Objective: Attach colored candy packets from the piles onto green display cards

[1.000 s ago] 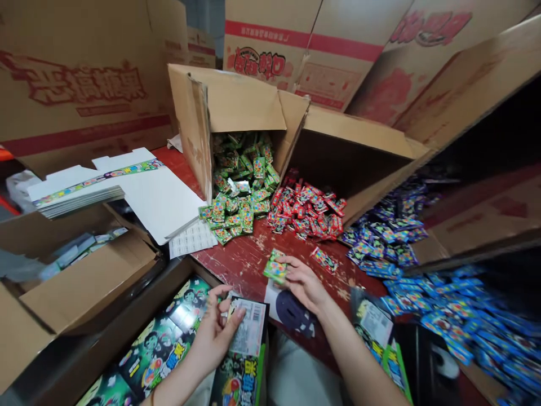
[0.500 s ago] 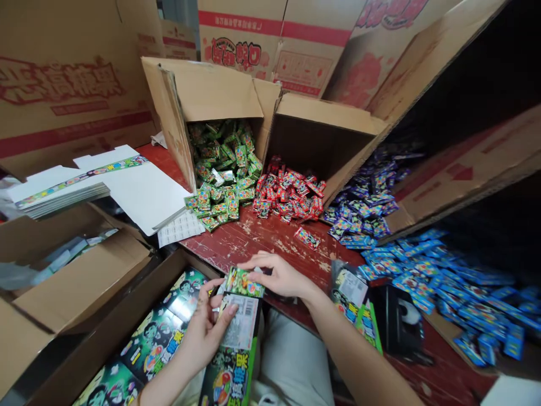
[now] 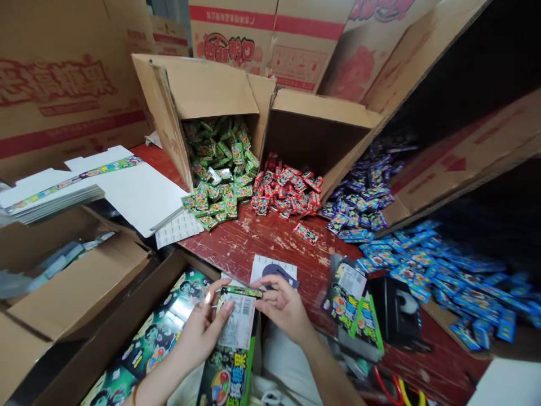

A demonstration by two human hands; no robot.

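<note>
A tall printed candy box [image 3: 226,375], black and green with a white label, leans on my lap with its top end toward the table. My left hand [image 3: 200,330] grips it near that end, thumb pressed on the label. At the other top corner, the fingers of my right hand [image 3: 285,307] are closed on the box's end flap, which appears folded down edge-on. What is inside the box is hidden. Similar printed boxes [image 3: 154,330] lie in an open carton beside my left forearm.
Cartons on the red table [image 3: 262,239] spill green packets [image 3: 220,197], red packets [image 3: 287,189], purple packets [image 3: 359,203] and blue packets [image 3: 456,282]. White card sheets [image 3: 143,194] lie left. At right are bagged boxes [image 3: 349,299], a black tape dispenser [image 3: 397,316] and red and yellow handles [image 3: 399,389].
The flap that stood up at the box's top has folded over. My right hand has moved from above it to its right corner, uncovering a white sheet with a dark round piece behind.
</note>
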